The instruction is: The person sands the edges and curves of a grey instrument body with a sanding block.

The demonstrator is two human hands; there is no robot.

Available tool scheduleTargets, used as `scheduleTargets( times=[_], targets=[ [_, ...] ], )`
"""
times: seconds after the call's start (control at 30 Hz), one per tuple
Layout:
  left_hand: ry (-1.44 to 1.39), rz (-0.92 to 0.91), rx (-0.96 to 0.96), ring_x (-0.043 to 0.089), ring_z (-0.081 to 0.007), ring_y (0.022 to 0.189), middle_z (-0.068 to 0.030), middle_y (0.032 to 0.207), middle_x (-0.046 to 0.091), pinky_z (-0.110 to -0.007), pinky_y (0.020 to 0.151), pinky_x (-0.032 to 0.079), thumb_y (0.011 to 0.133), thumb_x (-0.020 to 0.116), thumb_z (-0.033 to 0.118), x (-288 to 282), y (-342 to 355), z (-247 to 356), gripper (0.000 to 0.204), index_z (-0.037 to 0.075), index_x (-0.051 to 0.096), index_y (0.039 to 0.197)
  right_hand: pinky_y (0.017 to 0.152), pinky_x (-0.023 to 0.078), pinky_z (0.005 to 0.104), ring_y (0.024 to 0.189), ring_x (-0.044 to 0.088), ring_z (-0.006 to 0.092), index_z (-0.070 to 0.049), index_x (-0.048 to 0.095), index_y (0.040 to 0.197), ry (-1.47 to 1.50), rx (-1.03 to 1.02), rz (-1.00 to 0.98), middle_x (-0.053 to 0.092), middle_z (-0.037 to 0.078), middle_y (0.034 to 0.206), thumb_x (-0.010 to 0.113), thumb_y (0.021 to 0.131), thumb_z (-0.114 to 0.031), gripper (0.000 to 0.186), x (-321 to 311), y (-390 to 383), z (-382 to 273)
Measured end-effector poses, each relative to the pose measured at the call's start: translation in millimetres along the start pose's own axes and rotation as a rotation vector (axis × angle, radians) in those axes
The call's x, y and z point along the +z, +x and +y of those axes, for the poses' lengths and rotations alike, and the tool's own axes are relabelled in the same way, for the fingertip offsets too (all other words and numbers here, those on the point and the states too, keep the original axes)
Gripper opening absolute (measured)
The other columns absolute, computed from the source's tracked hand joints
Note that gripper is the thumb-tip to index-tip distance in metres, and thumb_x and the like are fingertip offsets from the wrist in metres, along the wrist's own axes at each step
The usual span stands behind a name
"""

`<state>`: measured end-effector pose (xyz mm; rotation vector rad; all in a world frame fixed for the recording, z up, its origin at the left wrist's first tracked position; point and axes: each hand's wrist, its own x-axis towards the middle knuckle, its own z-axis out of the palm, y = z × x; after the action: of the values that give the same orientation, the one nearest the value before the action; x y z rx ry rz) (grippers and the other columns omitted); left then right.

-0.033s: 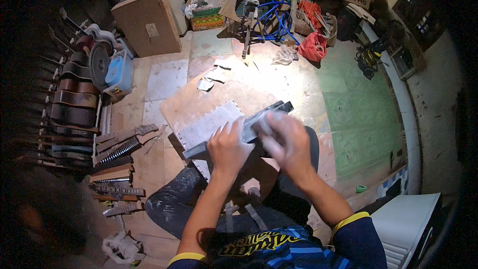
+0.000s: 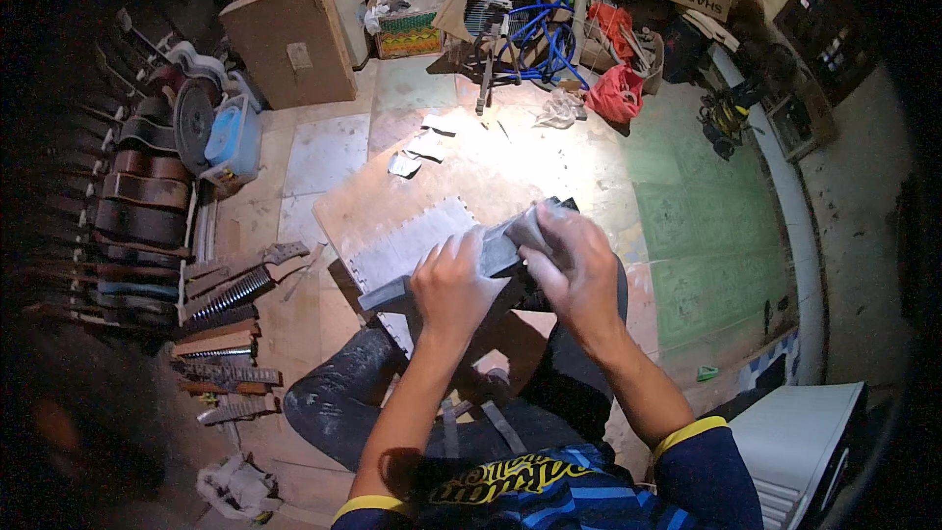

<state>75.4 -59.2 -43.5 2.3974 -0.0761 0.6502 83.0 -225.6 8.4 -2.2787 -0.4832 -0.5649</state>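
Note:
A long dark grey piece, shaped like a guitar neck [image 2: 388, 294], lies slantwise over my lap, its far end pointing up and right. My left hand [image 2: 451, 280] is wrapped round its middle, with pale dust on the fingers. Pinched in my right hand [image 2: 574, 260] is a folded grey sheet that looks like sandpaper [image 2: 528, 234], pressed against the upper part of the neck. Dust whitens these fingers too. Beneath the neck, a pale sheet with toothed edges [image 2: 417, 240] rests on a brown board [image 2: 343, 206]. My hands hide part of the neck.
Torn paper scraps [image 2: 424, 145] lie on the board's far part. Several guitar necks [image 2: 240, 299] are on the floor at left, near a rack of guitar bodies [image 2: 147, 196]. A blue hose [image 2: 549, 49] and red bag [image 2: 616, 93] sit at the back. A white cabinet [image 2: 795, 432] stands at right.
My right hand, smeared by motion before, now shows sharply, a little higher along the neck, with the grey sheet plain in its fingers. My left hand keeps its hold.

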Motion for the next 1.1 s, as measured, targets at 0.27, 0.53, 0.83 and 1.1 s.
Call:
scheduleTargets(
  times=[0.27,0.53,0.83,1.1],
  targets=[
    [-0.014,0.059,-0.014,0.068,-0.0325,0.08,-0.0099,0.085,0.068,-0.045,0.068,0.054,0.072,0.066,0.003,8,0,-7,0.035,0.01,0.071,0.106,0.092,0.051,0.0432,0.103,0.065,0.0341,-0.009,0.066,0.124,-0.108,-0.05,-0.163,0.068,0.016,0.119,0.08,0.071,-0.004,0.054,-3,-10,-18],
    [0.004,0.081,0.013,0.069,-0.0286,0.078,-0.0093,0.087,0.069,-0.041,0.066,0.055,0.077,0.064,0.004,4,5,-14,0.029,0.008,0.071,0.105,0.082,0.053,0.042,0.095,0.065,0.0346,-0.008,0.067,0.12,-0.282,-0.206,-0.13,0.068,0.019,0.105,0.079,0.077,-0.001,0.045,7,-9,-47],
    [-0.07,0.1,0.018,0.068,-0.0284,0.077,-0.009,0.088,0.068,-0.041,0.066,0.054,0.077,0.065,0.005,4,5,-11,0.024,0.008,0.071,0.099,0.087,0.052,0.041,0.099,0.066,0.0365,-0.005,0.065,0.123,-0.198,-0.224,-0.154,0.069,0.016,0.113,0.081,0.074,-0.003,0.052,5,-4,-38],
    [-0.047,0.102,-0.022,0.068,-0.031,0.081,-0.0098,0.087,0.069,-0.043,0.068,0.053,0.077,0.066,0.007,13,4,-13,0.026,0.009,0.071,0.102,0.089,0.053,0.042,0.1,0.066,0.0375,-0.007,0.067,0.123,-0.169,-0.035,-0.114,0.069,0.019,0.113,0.081,0.077,-0.007,0.048,9,2,-29]
  ],
)
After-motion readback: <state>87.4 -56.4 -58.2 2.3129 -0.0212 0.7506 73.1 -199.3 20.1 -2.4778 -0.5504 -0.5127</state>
